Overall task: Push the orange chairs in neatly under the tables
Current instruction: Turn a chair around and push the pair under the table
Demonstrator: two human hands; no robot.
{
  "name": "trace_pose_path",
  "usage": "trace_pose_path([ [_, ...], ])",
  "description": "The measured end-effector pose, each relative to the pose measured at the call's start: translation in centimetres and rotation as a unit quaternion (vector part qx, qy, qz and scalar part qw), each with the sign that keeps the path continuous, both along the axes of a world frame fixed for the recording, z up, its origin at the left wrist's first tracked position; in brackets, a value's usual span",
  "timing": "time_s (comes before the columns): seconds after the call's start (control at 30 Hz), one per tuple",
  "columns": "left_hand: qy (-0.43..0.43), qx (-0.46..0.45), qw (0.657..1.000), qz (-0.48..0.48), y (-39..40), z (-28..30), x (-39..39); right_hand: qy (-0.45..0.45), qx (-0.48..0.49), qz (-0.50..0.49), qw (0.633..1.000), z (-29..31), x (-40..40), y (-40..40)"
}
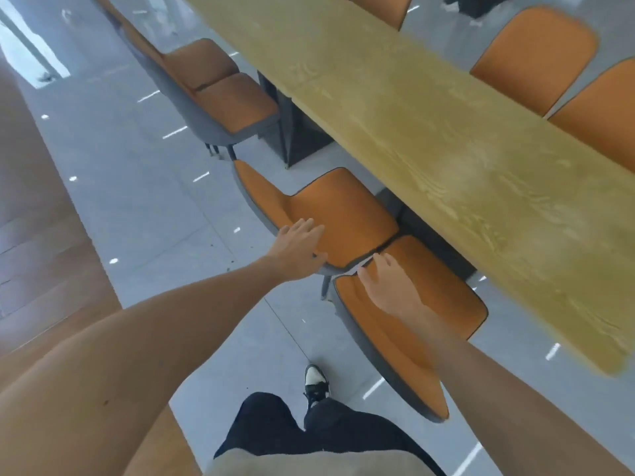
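A long yellow wood table (pixel 446 149) runs diagonally through the view. Two orange chairs with grey shells stand side by side along its near edge, their seats partly under the tabletop. My left hand (pixel 299 249) lies over the backrest rim of the middle orange chair (pixel 343 214), fingers on the orange front and thumb hooked under the edge. My right hand (pixel 385 286) curls over the top corner of the backrest of the near orange chair (pixel 443 290). The two chairs touch at their corners between my hands.
Further orange chairs (pixel 220 84) line the same side of the table farther off, and more orange chairs (pixel 532 56) stand on its far side. The grey tiled floor (pixel 137 201) meets brown wood flooring at the left. My shoe (pixel 315 379) is on the tiles below the chairs.
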State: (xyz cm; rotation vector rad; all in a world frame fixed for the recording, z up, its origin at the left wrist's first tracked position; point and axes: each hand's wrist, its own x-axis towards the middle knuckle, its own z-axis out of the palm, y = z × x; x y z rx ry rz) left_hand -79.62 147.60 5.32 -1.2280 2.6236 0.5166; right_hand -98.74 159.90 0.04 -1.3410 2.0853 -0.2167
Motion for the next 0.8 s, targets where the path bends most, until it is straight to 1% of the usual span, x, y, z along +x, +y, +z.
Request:
trace_pose_path([
  [0.1, -0.016, 0.028, 0.999, -0.042, -3.3, -1.5, 0.4, -0.004, 0.037, -0.051, 0.998, -0.7, 1.7, 0.4],
  [0.17, -0.033, 0.024, 0.996, -0.074, -5.4, -3.1, 0.9, -0.012, 0.05, -0.094, 0.994, -1.4, 2.8, 0.3],
  [0.23, -0.07, 0.024, 0.991, -0.116, -7.5, -4.9, 1.7, -0.009, 0.062, -0.135, 0.989, -1.8, 4.1, 0.0],
  [0.33, -0.136, 0.016, 0.966, -0.22, -10.4, -7.1, 2.7, -0.021, 0.103, -0.181, 0.978, -2.4, 6.4, 0.3],
  [0.4, -0.14, 0.012, 0.948, -0.284, -12.2, -7.9, 3.3, -0.037, 0.105, -0.229, 0.967, -2.9, 7.9, 0.5],
  [0.47, -0.131, 0.013, 0.931, -0.342, -13.5, -8.1, 3.5, -0.021, 0.091, -0.278, 0.956, -3.2, 9.3, 0.7],
  [0.57, -0.126, 0.015, 0.913, -0.387, -15.8, -8.2, 3.9, 0.059, 0.094, -0.261, 0.959, -3.1, 10.9, 0.6],
  [0.67, -0.118, 0.008, 0.91, -0.397, -18.0, -8.8, 3.8, 0.134, 0.101, -0.207, 0.964, -4.0, 11.2, 0.4],
  [0.73, -0.087, 0.0, 0.913, -0.398, -18.6, -9.6, 3.7, 0.151, 0.111, -0.195, 0.963, -4.8, 11.1, 0.5],
  [0.8, -0.051, -0.01, 0.912, -0.406, -18.8, -10.0, 3.6, 0.152, 0.098, -0.216, 0.96, -5.3, 11.0, 0.3],
])
